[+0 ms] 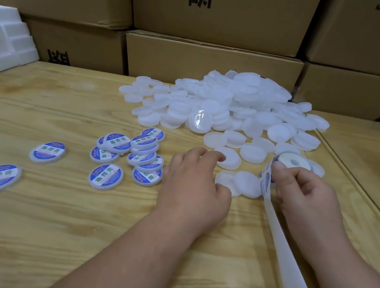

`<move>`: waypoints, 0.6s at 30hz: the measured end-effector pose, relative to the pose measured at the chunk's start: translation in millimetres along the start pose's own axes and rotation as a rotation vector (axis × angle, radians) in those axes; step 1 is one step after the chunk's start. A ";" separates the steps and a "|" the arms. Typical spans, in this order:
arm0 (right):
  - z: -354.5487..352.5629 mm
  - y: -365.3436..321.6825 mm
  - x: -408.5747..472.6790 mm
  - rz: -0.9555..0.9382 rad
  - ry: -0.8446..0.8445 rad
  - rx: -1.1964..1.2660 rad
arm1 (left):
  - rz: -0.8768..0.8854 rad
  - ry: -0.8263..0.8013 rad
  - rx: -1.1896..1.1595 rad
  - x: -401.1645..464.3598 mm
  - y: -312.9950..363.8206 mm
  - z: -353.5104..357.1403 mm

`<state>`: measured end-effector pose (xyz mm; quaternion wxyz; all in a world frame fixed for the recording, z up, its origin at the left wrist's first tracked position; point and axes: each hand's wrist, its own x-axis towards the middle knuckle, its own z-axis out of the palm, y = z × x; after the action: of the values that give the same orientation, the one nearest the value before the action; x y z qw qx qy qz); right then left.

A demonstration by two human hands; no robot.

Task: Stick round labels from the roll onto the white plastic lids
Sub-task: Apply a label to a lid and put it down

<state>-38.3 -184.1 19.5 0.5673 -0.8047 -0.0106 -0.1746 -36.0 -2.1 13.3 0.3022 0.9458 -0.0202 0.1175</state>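
Lids from the head view: I'm watching my left hand (196, 184), fingers loosely spread and holding nothing, reaching over a blank white lid (228, 158) on the bench (47, 233). These lids are looking light, stiff and slick; I'm judging a rim pinch best. My right hand (305, 193) is pinching the label roll (292, 162), its limp backing strip (290, 257) trailing toward me.

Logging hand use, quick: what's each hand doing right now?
Left hand: loosely curled, empty, fingertips at a plain white plastic lid.
Right hand: closed on the round label roll and its backing strip.
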 end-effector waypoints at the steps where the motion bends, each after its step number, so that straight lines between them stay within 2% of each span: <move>1: 0.0 -2.0 -0.7 -0.002 -0.019 -0.005 | -0.008 -0.016 0.034 -0.4 0.8 0.0; 4: -0.1 -5.3 -2.3 -0.016 -0.076 -0.072 | -0.026 -0.060 0.111 -1.9 0.8 1.7; 10: -0.3 -0.6 0.2 0.018 -0.117 -0.179 | -0.029 -0.025 0.032 0.0 -3.0 2.6; 18: -3.5 -3.4 1.3 0.060 -0.114 -0.138 | -0.031 -0.010 -0.069 1.9 -7.2 3.3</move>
<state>-38.8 -186.3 24.0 0.5140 -0.8505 -0.0065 -0.1118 -32.7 1.9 7.0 0.3362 0.9356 -0.0113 0.1072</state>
